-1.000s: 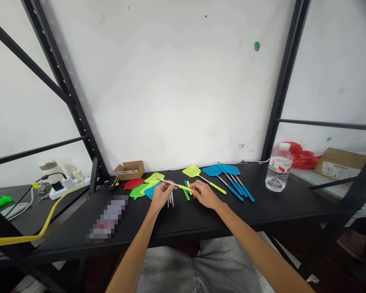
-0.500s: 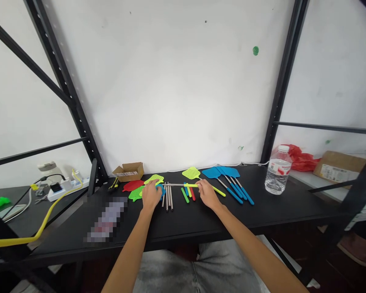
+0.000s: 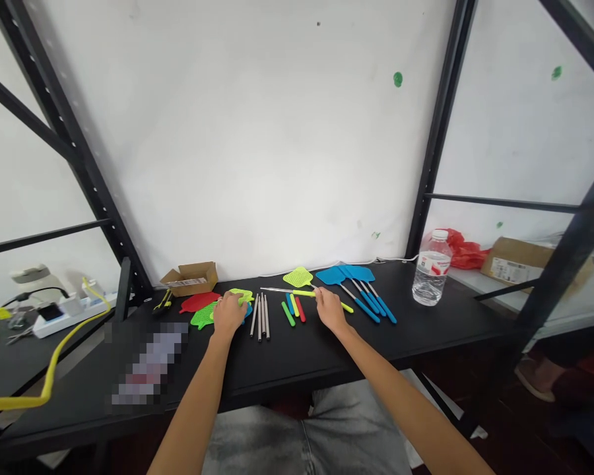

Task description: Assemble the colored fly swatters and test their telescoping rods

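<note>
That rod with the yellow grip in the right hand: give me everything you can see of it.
The rod is thin, straight and silvery, metal by its look, with a yellow sleeve, plastic-looking, over its right end. The right hand pinches it at that sleeve. It lies nearly level, its bare left tip pointing left, near the loose fly swatter heads. Whether it touches the black table cannot be told.

The black table point(image 3: 297, 356) lies bare along its near edge, in front of both hands. Further back a crowded band runs across it: loose swatter heads point(image 3: 200, 307) under the left hand point(image 3: 228, 313), metal rods point(image 3: 260, 316) just beside, short coloured grips point(image 3: 292, 307), then assembled blue swatters point(image 3: 356, 287) right of the right hand point(image 3: 329, 310). A cardboard box point(image 3: 191, 278) blocks the back left, a water bottle point(image 3: 429, 269) stands well right with open table between it and the swatters
</note>
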The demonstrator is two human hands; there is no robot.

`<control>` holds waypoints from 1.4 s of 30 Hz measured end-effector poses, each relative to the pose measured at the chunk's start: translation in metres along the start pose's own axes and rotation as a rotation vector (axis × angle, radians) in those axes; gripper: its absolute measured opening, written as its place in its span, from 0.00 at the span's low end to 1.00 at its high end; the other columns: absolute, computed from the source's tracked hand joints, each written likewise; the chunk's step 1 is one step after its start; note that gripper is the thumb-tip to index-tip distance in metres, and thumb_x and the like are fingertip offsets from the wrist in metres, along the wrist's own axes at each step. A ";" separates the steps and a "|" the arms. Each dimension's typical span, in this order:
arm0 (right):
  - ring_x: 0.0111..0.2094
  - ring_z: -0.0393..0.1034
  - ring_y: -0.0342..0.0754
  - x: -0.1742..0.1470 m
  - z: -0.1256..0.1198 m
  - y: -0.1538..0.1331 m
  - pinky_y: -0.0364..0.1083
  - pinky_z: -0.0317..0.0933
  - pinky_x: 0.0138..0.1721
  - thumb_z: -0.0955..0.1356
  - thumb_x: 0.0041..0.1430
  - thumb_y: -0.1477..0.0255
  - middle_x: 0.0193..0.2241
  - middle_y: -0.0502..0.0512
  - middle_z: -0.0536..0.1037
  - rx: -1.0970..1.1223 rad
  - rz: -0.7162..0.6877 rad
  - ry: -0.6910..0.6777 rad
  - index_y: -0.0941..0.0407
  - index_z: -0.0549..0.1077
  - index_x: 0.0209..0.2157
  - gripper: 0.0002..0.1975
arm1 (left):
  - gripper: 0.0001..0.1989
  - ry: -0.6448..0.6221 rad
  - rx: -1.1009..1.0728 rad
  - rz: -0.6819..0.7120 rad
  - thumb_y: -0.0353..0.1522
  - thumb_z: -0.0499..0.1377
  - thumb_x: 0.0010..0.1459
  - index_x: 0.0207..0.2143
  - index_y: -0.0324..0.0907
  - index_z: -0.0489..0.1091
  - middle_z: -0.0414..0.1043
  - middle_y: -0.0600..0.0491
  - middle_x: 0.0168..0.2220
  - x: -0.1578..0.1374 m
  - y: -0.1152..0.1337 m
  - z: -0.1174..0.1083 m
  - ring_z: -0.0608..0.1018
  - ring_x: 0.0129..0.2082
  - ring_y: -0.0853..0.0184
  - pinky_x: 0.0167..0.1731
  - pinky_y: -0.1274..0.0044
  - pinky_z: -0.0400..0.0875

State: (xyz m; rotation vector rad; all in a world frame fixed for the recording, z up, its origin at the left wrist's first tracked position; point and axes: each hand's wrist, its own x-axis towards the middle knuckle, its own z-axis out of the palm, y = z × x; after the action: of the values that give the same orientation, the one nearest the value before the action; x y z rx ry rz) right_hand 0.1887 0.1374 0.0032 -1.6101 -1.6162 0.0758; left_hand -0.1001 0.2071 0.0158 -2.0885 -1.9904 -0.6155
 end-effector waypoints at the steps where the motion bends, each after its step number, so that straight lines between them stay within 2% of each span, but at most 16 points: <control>1: 0.30 0.69 0.48 0.000 0.000 0.000 0.43 0.49 0.30 0.53 0.71 0.66 0.27 0.54 0.75 0.005 -0.002 -0.002 0.55 0.70 0.32 0.20 | 0.23 0.012 -0.001 -0.014 0.40 0.52 0.59 0.53 0.42 0.72 0.69 0.42 0.56 -0.001 0.000 0.000 0.70 0.53 0.48 0.49 0.63 0.66; 4: 0.30 0.69 0.48 0.000 0.000 0.001 0.43 0.49 0.31 0.53 0.71 0.65 0.28 0.54 0.76 0.030 -0.013 -0.006 0.55 0.71 0.32 0.21 | 0.30 -0.032 -0.018 -0.070 0.48 0.53 0.57 0.56 0.41 0.69 0.68 0.41 0.56 -0.001 0.002 -0.002 0.70 0.54 0.46 0.51 0.59 0.64; 8: 0.31 0.70 0.49 0.000 0.000 0.001 0.43 0.50 0.31 0.53 0.71 0.62 0.28 0.54 0.76 0.031 -0.007 -0.019 0.55 0.71 0.32 0.22 | 0.27 -0.094 -0.003 -0.054 0.47 0.52 0.59 0.54 0.42 0.71 0.76 0.42 0.48 -0.001 0.003 -0.005 0.74 0.50 0.50 0.50 0.62 0.64; 14: 0.32 0.72 0.50 0.001 0.000 0.001 0.43 0.53 0.32 0.53 0.70 0.61 0.29 0.56 0.78 0.062 -0.016 -0.029 0.55 0.73 0.33 0.23 | 0.22 -0.008 -0.088 0.024 0.45 0.48 0.64 0.49 0.47 0.75 0.78 0.46 0.44 -0.008 0.007 -0.011 0.77 0.46 0.55 0.40 0.73 0.68; 19: 0.32 0.72 0.50 -0.001 -0.001 0.001 0.44 0.55 0.33 0.54 0.70 0.62 0.30 0.56 0.78 0.108 -0.013 -0.039 0.55 0.75 0.35 0.23 | 0.20 0.053 -0.146 0.075 0.43 0.47 0.66 0.47 0.48 0.75 0.78 0.48 0.44 -0.014 0.012 -0.015 0.77 0.46 0.59 0.39 0.75 0.67; 27: 0.34 0.72 0.51 0.000 -0.001 0.002 0.44 0.54 0.34 0.54 0.70 0.62 0.31 0.57 0.79 0.098 -0.005 -0.036 0.55 0.76 0.36 0.23 | 0.20 0.070 -0.155 0.099 0.43 0.48 0.66 0.46 0.48 0.76 0.79 0.49 0.43 -0.015 0.011 -0.015 0.77 0.45 0.59 0.38 0.76 0.67; 35: 0.31 0.71 0.50 0.001 0.000 0.004 0.44 0.55 0.33 0.53 0.70 0.62 0.29 0.56 0.78 0.107 -0.012 -0.023 0.56 0.76 0.35 0.24 | 0.20 0.065 -0.157 0.058 0.44 0.48 0.66 0.46 0.49 0.76 0.79 0.49 0.43 -0.015 0.011 -0.014 0.77 0.45 0.59 0.37 0.76 0.66; 42: 0.33 0.71 0.51 0.001 0.000 0.004 0.44 0.53 0.32 0.54 0.70 0.61 0.29 0.56 0.78 0.100 -0.001 -0.025 0.55 0.75 0.34 0.24 | 0.18 0.066 -0.149 0.081 0.42 0.49 0.66 0.45 0.48 0.77 0.79 0.49 0.43 -0.016 0.012 -0.016 0.77 0.45 0.59 0.39 0.76 0.66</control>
State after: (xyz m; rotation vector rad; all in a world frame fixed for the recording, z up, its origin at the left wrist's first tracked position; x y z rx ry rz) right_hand 0.1919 0.1387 0.0018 -1.5378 -1.6070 0.1741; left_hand -0.0909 0.1853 0.0249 -2.1898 -1.8673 -0.8288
